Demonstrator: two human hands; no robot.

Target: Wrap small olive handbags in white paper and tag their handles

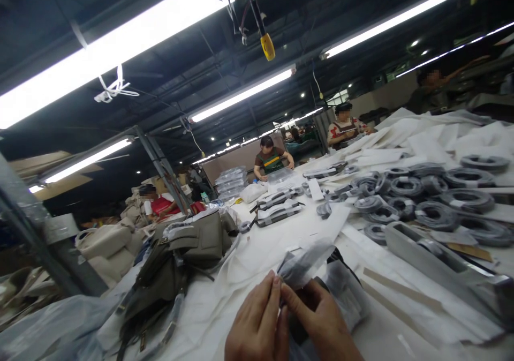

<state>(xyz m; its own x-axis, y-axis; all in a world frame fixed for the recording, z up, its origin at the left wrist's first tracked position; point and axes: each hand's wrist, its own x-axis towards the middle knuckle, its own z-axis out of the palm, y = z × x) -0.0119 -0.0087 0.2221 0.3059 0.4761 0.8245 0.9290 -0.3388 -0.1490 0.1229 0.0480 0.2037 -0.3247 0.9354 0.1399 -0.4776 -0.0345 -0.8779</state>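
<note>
Both my hands meet at the bottom middle of the view. My left hand [257, 323] and my right hand [319, 321] pinch a thin clear plastic bag [303, 262] between their fingertips. A dark item [295, 326] sits between and under my hands, mostly hidden. The bag's loose end sticks up and to the right over the white table [265, 248].
An olive-grey handbag [180, 259] lies left of my hands. Several coiled grey straps [433, 200] cover the table's right side, with a long grey strip [437, 259] in front. Stacks of wrapped straps [279, 208] lie farther back. Other people work at the far end.
</note>
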